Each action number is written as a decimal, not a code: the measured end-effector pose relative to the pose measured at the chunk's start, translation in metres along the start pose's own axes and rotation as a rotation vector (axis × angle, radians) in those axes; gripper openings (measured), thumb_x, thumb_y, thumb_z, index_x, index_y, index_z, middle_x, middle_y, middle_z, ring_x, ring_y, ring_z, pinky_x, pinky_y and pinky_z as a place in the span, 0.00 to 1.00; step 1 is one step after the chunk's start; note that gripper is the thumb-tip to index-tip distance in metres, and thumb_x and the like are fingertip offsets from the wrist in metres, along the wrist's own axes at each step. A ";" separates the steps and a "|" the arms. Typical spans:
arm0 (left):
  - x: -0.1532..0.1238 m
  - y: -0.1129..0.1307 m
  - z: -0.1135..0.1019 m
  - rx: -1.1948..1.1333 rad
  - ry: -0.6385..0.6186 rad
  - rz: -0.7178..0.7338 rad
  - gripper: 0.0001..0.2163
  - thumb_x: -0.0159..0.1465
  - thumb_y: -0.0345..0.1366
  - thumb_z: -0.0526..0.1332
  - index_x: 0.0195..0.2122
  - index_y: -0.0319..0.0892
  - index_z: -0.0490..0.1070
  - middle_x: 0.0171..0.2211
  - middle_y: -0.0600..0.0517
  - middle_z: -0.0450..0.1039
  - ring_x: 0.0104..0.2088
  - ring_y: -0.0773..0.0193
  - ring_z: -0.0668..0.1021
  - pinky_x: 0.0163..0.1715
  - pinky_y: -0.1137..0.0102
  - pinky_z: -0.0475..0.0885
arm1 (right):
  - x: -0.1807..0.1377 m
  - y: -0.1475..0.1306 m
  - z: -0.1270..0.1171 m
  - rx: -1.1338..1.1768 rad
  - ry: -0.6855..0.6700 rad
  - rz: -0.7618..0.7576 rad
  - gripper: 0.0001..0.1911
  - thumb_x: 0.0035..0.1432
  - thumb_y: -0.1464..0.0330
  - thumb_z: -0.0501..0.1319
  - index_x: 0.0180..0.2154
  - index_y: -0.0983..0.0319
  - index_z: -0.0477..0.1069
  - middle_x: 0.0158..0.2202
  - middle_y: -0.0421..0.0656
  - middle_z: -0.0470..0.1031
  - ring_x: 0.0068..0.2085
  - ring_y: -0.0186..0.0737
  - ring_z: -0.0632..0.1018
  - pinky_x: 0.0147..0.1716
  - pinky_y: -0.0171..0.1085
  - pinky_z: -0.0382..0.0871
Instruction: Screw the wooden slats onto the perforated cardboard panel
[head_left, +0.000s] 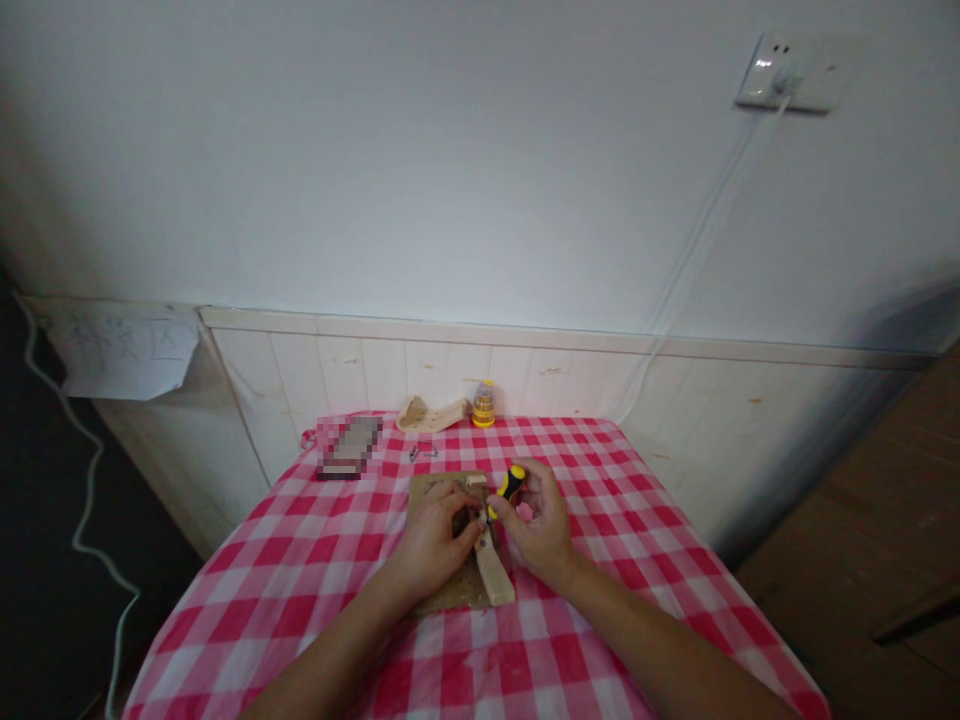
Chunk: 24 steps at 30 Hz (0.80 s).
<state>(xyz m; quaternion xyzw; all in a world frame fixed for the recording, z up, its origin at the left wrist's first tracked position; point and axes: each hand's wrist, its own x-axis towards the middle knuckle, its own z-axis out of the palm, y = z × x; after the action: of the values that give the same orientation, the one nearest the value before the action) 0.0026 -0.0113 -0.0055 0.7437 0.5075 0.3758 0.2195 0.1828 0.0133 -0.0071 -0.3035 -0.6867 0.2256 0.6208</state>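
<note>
My right hand (541, 528) is closed around a small screwdriver (510, 484) with a yellow and black handle, its tip pointing down toward a light wooden strip (495, 575). My left hand (433, 540) lies on a brown board (447, 592) and pinches the top end of that strip between its fingertips. The strip rests slanted on the board, near the middle of the table with the red and white checked cloth (315, 590). What the screwdriver tip touches is hidden by my fingers.
At the table's far edge by the wall lie a curved wooden piece (429, 413), a small yellow container (484, 403), a blurred dark object (349, 448) and a small metal part (422, 451). A white cable (697, 240) hangs from a wall socket (795, 72).
</note>
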 end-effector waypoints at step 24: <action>0.001 -0.003 0.001 -0.011 0.012 0.034 0.12 0.63 0.24 0.57 0.38 0.43 0.78 0.42 0.45 0.77 0.47 0.53 0.78 0.51 0.56 0.73 | 0.005 0.007 0.000 0.010 -0.143 0.044 0.24 0.66 0.68 0.62 0.62 0.54 0.68 0.47 0.46 0.82 0.39 0.41 0.84 0.40 0.39 0.81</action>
<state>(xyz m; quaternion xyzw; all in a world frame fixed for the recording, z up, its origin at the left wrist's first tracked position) 0.0019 -0.0093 -0.0075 0.7486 0.4942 0.3866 0.2141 0.1838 0.0216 -0.0082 -0.2986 -0.7214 0.2638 0.5664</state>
